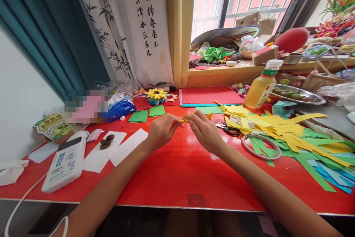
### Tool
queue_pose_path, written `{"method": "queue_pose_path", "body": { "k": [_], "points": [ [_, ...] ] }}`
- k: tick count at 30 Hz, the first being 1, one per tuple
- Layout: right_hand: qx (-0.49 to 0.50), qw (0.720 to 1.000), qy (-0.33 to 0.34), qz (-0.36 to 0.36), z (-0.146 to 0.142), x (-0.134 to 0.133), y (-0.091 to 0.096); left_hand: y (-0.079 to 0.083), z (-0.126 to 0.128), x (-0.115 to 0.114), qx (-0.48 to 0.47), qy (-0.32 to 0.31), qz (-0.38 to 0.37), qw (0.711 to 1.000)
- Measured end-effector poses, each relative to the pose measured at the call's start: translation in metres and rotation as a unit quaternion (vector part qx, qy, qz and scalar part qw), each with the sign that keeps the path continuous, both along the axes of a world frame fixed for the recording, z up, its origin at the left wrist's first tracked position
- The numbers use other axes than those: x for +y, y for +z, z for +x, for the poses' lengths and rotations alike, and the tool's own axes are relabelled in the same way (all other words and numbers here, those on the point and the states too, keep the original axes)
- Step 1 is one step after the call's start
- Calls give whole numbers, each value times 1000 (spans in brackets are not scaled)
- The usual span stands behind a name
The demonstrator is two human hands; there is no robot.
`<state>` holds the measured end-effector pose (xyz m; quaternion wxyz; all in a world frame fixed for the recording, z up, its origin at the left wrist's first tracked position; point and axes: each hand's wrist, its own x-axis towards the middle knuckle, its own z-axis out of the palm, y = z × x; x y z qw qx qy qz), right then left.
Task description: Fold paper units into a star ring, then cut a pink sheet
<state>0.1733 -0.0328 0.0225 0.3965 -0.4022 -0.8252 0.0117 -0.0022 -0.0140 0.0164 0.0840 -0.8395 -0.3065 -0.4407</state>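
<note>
My left hand [160,130] and my right hand [204,130] meet above the red table [172,178], both pinched on a small folded piece of yellow paper [183,120] held between the fingertips. The paper hangs just above the table top, and most of it is hidden by my fingers. Black-handled scissors [229,130] lie just right of my right hand. A roll of tape [260,146] lies a little further to the right.
Yellow, green and blue paper strips [302,142] pile up at the right. A yellow juice bottle [261,87], red sheets [210,95], green squares [146,114] and folded paper stars [156,95] stand behind. A white device [66,163] with a cable and white paper pieces [122,149] lie left.
</note>
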Motion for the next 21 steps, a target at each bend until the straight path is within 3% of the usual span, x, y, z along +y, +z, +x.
{"method": "queue_pose_path", "body": {
  "k": [12,21],
  "points": [
    [56,997,24,-52,0,3,-4,0,0,1,0,-9,21,1000],
    [45,997,64,-16,3,5,-8,-3,2,-2,-34,4,-33,999]
  ]
}}
